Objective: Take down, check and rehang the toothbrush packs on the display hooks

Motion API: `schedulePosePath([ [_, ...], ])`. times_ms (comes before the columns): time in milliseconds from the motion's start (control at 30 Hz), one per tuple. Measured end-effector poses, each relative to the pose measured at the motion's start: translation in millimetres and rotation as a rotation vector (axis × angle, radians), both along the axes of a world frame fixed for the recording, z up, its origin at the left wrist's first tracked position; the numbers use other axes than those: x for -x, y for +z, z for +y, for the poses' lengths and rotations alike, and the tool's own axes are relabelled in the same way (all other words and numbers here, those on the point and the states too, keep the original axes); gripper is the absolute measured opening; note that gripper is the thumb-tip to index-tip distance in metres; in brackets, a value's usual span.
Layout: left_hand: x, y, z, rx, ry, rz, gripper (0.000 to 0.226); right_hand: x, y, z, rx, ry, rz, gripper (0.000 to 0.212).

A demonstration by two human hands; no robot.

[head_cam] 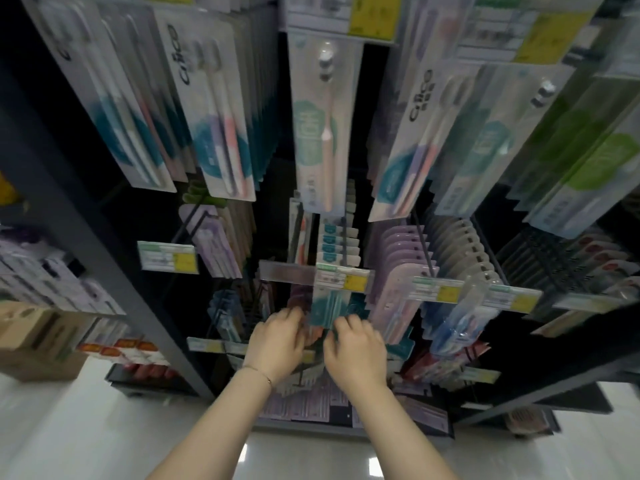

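Rows of toothbrush packs hang on black display hooks across a dark rack. Low in the middle, a teal and white toothbrush pack [327,308] hangs below a yellow price tag [343,279]. My left hand [277,341] reaches to its lower left edge with curled fingers, and my right hand [356,348] curls at its lower right edge. Both hands seem to hold the pack's bottom, though the fingertips are hidden behind it and blurred. A thin bracelet sits on my left wrist.
Larger packs [322,123] hang on the upper hooks right in front of me. Purple packs [398,268] and white packs [460,251] fill hooks to the right. Boxes [38,337] stand on a shelf at the left. A glossy white floor [104,438] lies below.
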State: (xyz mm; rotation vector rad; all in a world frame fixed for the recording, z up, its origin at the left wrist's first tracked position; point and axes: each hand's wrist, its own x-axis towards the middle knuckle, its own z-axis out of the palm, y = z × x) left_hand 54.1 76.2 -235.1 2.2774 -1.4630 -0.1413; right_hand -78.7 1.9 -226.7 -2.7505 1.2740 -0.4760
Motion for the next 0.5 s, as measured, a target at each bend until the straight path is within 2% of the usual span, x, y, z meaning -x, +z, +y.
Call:
schedulePosePath([
  [100, -22.9, -3.5, 14.6, -0.054, -0.029, -0.022, 0.021, -25.8, 2.1, 16.3, 0.005, 0.039, 0.005, 0.015],
  [167, -40.2, -3.9, 24.0, -0.088, -0.029, -0.042, 0.022, -44.4, 3.0, 24.8, -0.008, 0.055, 0.015, 0.023],
  [300, -78.2, -3.6, 40.0, -0.130, 0.031, -0.064, 0.022, -77.9, -0.3, 33.1, -0.055, 0.108, 0.051, 0.012],
  [500, -137.6, -3.1, 55.3, -0.232, 0.074, -0.084, 0.031, -125.5, -0.9, 37.0, -0.115, 0.123, 0.107, 0.014],
])
